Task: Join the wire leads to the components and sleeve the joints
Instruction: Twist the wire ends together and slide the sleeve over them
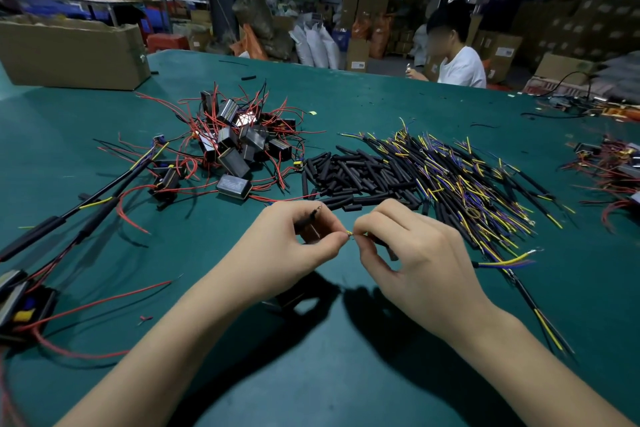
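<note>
Over the green surface [311, 374], near the sleeve pile [353, 173], your left hand [294, 246] and right hand [412, 253] both pinch wire ends [349, 233] together: you're joining. Next comes probably twisting firmly, then sleeving.

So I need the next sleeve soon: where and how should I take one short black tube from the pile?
Probably pinch a loose short black tube at the near edge of the black sleeve pile, across its middle, coming from above on your side. Those edge tubes lie flat and apart on the green table; the ones farther back are stacked and next to the yellow-and-blue wire leads.
</note>
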